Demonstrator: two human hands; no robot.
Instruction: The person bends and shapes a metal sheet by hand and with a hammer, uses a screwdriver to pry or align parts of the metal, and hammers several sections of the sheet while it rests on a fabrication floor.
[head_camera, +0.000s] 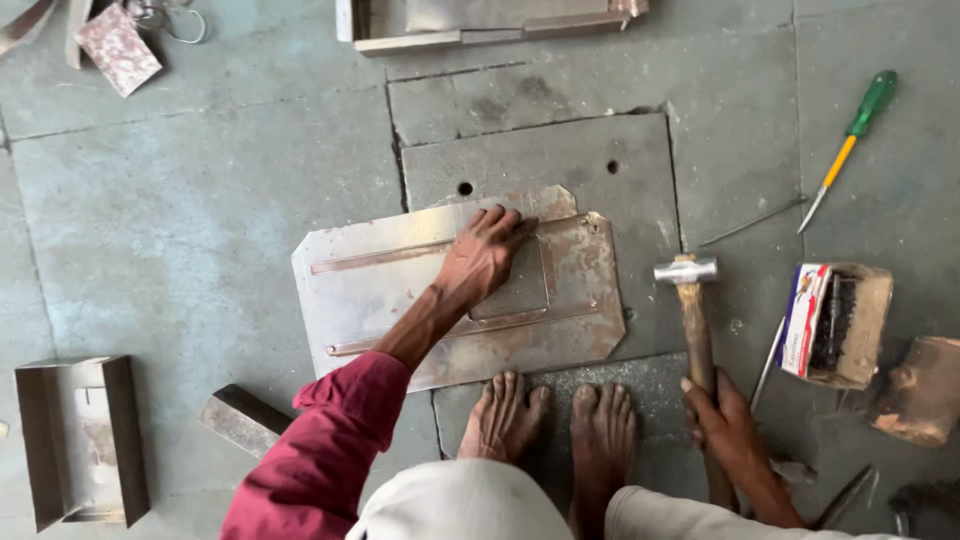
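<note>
Head view, sheet: a flat, rust-stained grey metal sheet with clipped corners (455, 300) is laid on the stone floor (170, 230).
Left hand (482, 255): pressed flat, fingers spread, on the sheet.
Right hand (728, 420): clenched round a wooden-handled steel hammer (692, 315), resting head-down beside the sheet.
Progress: sheet still unfolded; a folded metal tray (80, 440) is seen nearby.

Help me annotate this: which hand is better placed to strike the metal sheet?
Probably the right hand: it grips the hammer handle, head beside the metal sheet. The left hand lies flat on the sheet.
</note>
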